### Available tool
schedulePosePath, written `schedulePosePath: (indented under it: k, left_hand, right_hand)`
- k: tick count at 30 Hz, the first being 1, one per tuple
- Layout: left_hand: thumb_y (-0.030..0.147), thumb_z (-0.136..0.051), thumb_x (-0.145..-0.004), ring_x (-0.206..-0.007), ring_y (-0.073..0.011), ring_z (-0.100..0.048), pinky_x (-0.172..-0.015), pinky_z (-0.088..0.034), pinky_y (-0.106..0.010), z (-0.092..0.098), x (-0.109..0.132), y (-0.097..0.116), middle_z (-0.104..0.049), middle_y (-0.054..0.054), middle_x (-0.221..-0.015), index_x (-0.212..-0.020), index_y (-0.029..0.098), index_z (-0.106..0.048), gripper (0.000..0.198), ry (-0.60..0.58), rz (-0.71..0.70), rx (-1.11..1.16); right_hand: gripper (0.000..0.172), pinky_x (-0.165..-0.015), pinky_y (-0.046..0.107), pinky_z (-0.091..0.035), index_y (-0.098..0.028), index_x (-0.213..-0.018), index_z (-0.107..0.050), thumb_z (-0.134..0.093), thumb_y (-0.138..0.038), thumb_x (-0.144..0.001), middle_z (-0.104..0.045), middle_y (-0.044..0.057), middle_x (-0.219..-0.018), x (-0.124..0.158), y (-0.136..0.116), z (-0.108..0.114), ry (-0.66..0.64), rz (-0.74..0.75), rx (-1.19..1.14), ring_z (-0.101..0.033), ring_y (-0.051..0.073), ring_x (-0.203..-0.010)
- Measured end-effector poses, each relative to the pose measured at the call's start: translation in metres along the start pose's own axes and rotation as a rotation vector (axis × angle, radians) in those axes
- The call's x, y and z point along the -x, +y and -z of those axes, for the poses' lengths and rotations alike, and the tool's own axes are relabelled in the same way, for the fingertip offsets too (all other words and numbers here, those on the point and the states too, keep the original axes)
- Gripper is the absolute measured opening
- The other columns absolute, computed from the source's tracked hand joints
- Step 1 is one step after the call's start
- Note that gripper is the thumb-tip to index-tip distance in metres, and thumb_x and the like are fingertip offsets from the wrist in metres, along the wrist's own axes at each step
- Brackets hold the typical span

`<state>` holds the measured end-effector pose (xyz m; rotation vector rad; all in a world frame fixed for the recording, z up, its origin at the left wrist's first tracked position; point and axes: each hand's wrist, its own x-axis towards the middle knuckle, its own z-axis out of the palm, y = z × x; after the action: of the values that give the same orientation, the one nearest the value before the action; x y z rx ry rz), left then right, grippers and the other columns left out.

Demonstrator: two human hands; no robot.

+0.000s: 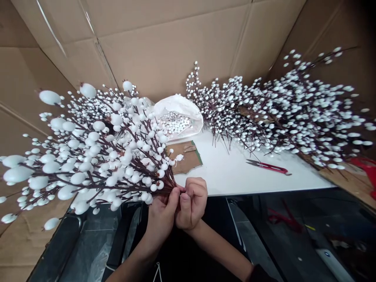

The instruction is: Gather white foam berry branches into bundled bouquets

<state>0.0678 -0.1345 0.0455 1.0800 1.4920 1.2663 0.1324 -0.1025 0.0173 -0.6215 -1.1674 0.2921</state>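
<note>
Currently, head view: left hand (160, 215) clamped around a big bunch of glossy white oval-berried, dark brown-stemmed branches (94, 150), filling left half of frame. Right hand (193, 203) curled at stem ends, lower centre; can't really tell if it pinches one, fingers block view. Slim red-handled metal snips (273, 167) lie right of centre on white tabletop (223, 174).

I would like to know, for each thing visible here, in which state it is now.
White-berry bunch: held, fanned out
Left hand: closed on the bunch
Right hand: fingers curled; what it pinches is hidden
White bag: open, berries inside
Red-handled snips: lying on the table, unheld
Brown card: lying flat
Right-side berry stems: piled, unheld
</note>
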Motion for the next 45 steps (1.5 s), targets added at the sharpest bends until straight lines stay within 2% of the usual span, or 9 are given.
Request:
schedulePosePath:
  k: [11, 16, 18, 20, 23, 28, 31, 39, 45]
  left_hand:
    - [0.040, -0.059, -0.076, -0.074, -0.0230, -0.064, -0.073, -0.049, -0.033, 0.005, 0.004, 0.000, -0.071, -0.005, -0.070, -0.072, 0.021, -0.071, 0.022, 0.024, -0.002, -0.061]
    - [0.037, -0.056, -0.077, -0.047, -0.0126, -0.048, -0.050, -0.040, -0.025, 0.010, -0.003, 0.006, -0.051, 0.003, -0.047, -0.068, 0.017, -0.065, 0.024, 0.012, -0.023, 0.034]
    - [0.039, -0.056, -0.078, -0.043, -0.0103, -0.041, -0.047, -0.036, -0.024, 0.012, -0.007, 0.008, -0.045, 0.005, -0.044, -0.070, 0.016, -0.065, 0.025, -0.008, -0.049, 0.077]
    - [0.040, -0.057, -0.077, -0.043, -0.0094, -0.040, -0.046, -0.034, -0.023, 0.013, -0.009, 0.009, -0.044, 0.006, -0.044, -0.072, 0.015, -0.065, 0.027, -0.011, -0.067, 0.100]
    - [0.039, -0.058, -0.077, -0.041, -0.0081, -0.038, -0.044, -0.031, -0.022, 0.014, -0.010, 0.008, -0.045, 0.006, -0.044, -0.072, 0.014, -0.065, 0.026, 0.009, -0.070, 0.131]
    - [0.039, -0.057, -0.078, -0.040, -0.0078, -0.036, -0.043, -0.028, -0.022, 0.014, -0.010, 0.005, -0.042, 0.006, -0.042, -0.073, 0.013, -0.066, 0.028, 0.024, -0.064, 0.143]
    - [0.039, -0.057, -0.079, -0.041, -0.0084, -0.037, -0.043, -0.029, -0.023, 0.014, -0.009, 0.005, -0.042, 0.006, -0.042, -0.073, 0.013, -0.066, 0.028, 0.025, -0.072, 0.145]
    - [0.040, -0.055, -0.080, -0.041, -0.0088, -0.038, -0.044, -0.031, -0.023, 0.009, -0.007, 0.005, -0.043, 0.006, -0.043, -0.074, 0.014, -0.065, 0.028, 0.006, -0.079, 0.127]
    - [0.039, -0.057, -0.080, -0.044, -0.0107, -0.043, -0.049, -0.037, -0.025, 0.014, -0.004, 0.006, -0.047, 0.004, -0.045, -0.075, 0.017, -0.068, 0.025, 0.024, -0.106, 0.047]
  right_hand:
    - [0.009, -0.058, 0.035, -0.033, -0.022, -0.079, -0.043, -0.039, -0.016, -0.083, -0.039, 0.001, -0.067, 0.002, -0.004, 0.000, -0.011, 0.011, -0.011, -0.042, 0.019, -0.064]
    - [0.008, -0.066, 0.036, -0.041, -0.022, -0.081, -0.045, -0.040, -0.020, -0.087, -0.044, 0.003, -0.077, 0.000, -0.013, 0.016, -0.266, -0.258, -0.118, -0.048, 0.020, -0.076]
    - [0.008, -0.064, 0.034, -0.042, -0.022, -0.080, -0.046, -0.043, -0.021, -0.087, -0.045, 0.003, -0.078, -0.004, -0.018, 0.024, -0.302, -0.378, -0.168, -0.049, 0.019, -0.076]
    - [0.009, -0.063, 0.033, -0.042, -0.021, -0.078, -0.046, -0.045, -0.020, -0.087, -0.047, 0.002, -0.076, -0.009, -0.020, 0.032, -0.335, -0.392, -0.170, -0.049, 0.019, -0.075]
    - [0.010, -0.066, 0.035, -0.040, -0.022, -0.078, -0.047, -0.046, -0.015, -0.085, -0.053, 0.001, -0.071, -0.016, -0.017, 0.042, -0.482, -0.198, -0.079, -0.049, 0.018, -0.073]
    - [0.018, -0.067, 0.034, -0.035, -0.022, -0.078, -0.054, -0.049, -0.006, -0.083, -0.065, -0.001, -0.077, -0.028, -0.008, 0.054, -0.641, 0.311, 0.262, -0.047, 0.017, -0.073]
    - [0.016, -0.067, 0.034, -0.035, -0.021, -0.079, -0.055, -0.053, -0.005, -0.081, -0.065, -0.001, -0.078, -0.030, -0.008, 0.055, -0.647, 0.377, 0.298, -0.045, 0.017, -0.074]
    - [0.017, -0.070, 0.034, -0.040, -0.022, -0.082, -0.050, -0.045, -0.006, -0.085, -0.056, 0.001, -0.078, -0.021, -0.016, 0.051, -0.622, -0.064, -0.049, -0.047, 0.017, -0.077]
    - [0.011, -0.062, 0.026, -0.038, -0.021, -0.079, -0.049, -0.051, -0.026, -0.088, -0.047, -0.001, -0.073, -0.039, -0.027, 0.052, -0.623, -0.800, -0.424, -0.045, 0.013, -0.067]
